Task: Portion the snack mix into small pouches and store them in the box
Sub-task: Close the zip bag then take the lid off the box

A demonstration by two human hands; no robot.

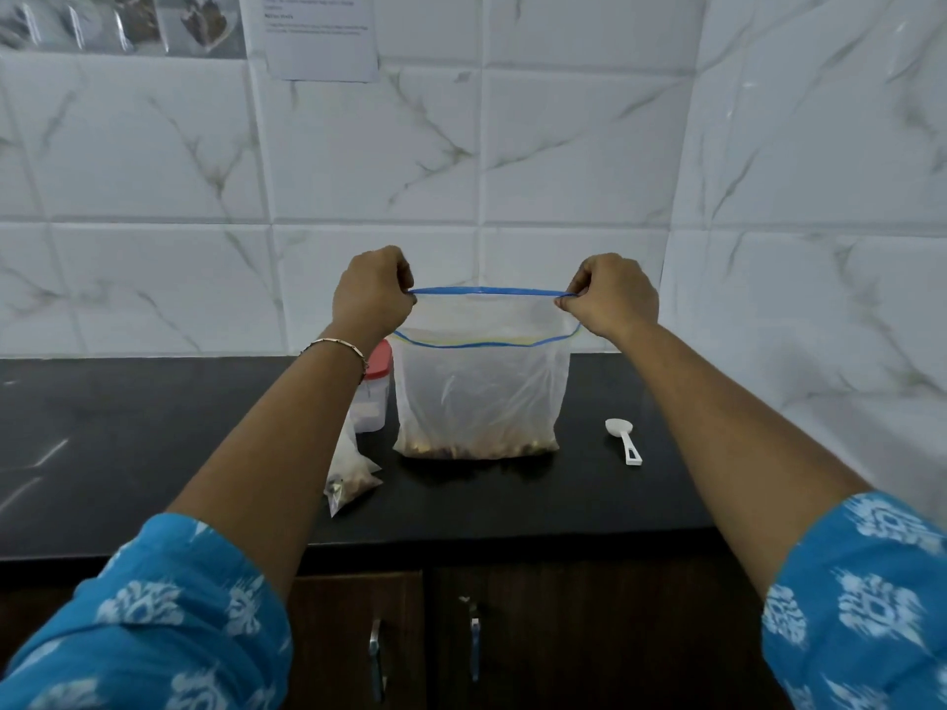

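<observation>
A large clear zip bag [481, 392] with a blue seal strip stands upright on the black counter [153, 433], a thin layer of brown snack mix at its bottom. My left hand [371, 294] pinches the left end of the bag's top edge. My right hand [612, 294] pinches the right end, and the mouth is stretched wide between them. Small filled pouches [351, 479] lie on the counter to the bag's left, partly behind my left forearm. A clear plastic box with a red lid [374, 392] stands behind them. A white scoop [622, 440] lies right of the bag.
White marble-pattern tiles cover the wall behind and the side wall at the right. A printed sheet [317, 33] hangs on the wall at the top. Dark cabinet doors with metal handles [376, 658] sit under the counter's front edge.
</observation>
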